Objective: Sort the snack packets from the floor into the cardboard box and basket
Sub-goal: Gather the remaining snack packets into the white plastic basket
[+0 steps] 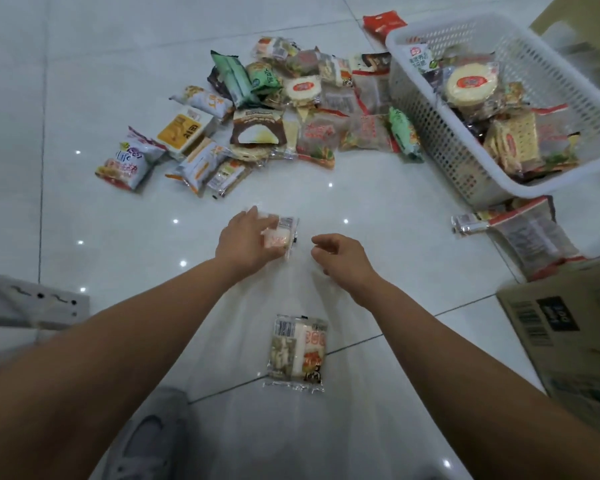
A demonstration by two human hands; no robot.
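Closest, at 6 o'clock, a square clear-wrapped packet point(297, 351) with a barcode lies flat on the glossy white tile floor point(84, 81); its print is unreadable. Just beyond, the left hand point(243, 242) grips a small crinkly clear packet point(280, 237). Beside it the right hand point(342, 256) is loosely curled and empty. Open floor separates the hands from the pile of packets point(257, 112) at 12 o'clock, where one bag point(127, 161) reads "Life". A white mesh plastic basket point(440, 140), part filled, sits at 2 o'clock. At 4 o'clock is the cardboard box point(575, 341), bearing barcode labels.
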